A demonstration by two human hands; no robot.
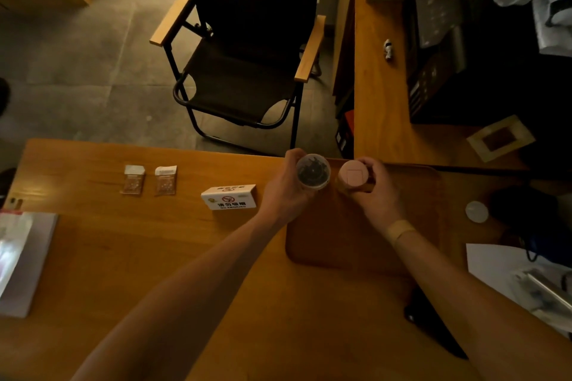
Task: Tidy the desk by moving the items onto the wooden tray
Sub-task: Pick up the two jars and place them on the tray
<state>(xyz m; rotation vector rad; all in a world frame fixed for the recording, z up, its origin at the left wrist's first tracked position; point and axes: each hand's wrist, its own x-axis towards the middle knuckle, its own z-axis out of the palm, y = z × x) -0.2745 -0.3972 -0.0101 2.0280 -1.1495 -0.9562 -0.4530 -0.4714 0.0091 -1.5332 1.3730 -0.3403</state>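
Both my arms are stretched out far, left hand (283, 192) and right hand (376, 192) curled, side by side.

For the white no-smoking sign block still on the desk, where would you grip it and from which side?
Grip the no-smoking sign across its long front and back faces, coming down from above. It lies as a low, narrow block on the desk with bare wood all round it, so, as far as I can judge, thumb and fingers can likely span the short width.

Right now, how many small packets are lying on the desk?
2. Both lie side by side on the desk's far left: left packet, right packet, left of the no-smoking sign. None is on the tray yet.
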